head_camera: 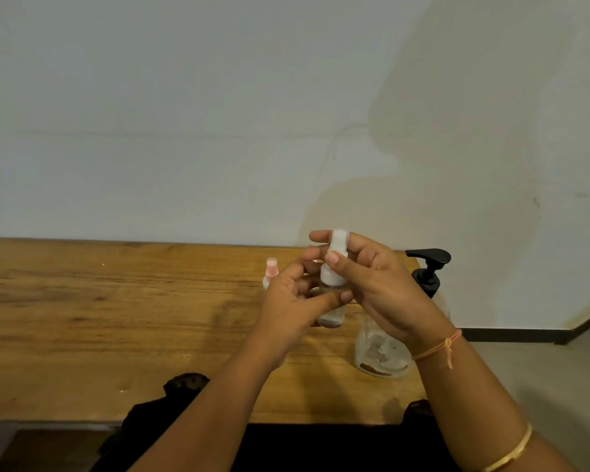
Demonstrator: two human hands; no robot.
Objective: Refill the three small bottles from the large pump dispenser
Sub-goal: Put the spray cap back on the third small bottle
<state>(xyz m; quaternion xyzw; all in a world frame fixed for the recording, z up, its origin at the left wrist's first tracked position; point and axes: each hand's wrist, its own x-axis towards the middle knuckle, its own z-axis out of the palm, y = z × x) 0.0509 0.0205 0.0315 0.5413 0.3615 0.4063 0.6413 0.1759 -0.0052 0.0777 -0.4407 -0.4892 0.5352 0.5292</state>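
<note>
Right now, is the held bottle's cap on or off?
On: white cap sits atop the small bottle, gripped by the right hand; tightness: cannot tell.

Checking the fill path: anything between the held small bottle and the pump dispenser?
Yes. The white cap is on the small bottle, covering its mouth, and the right hand gripping that cap lies between the bottle and the pump dispenser.

A long wooden table [116,318] runs along the wall [184,131], its grain running lengthwise. Toward its right end stands the large pump dispenser [380,356], upright, with a clear body and a black pump head. A small pink-capped bottle [271,269] stands farther back, left of the dispenser and well apart from it. Dark cloth [184,386] overlaps the near edge
</note>
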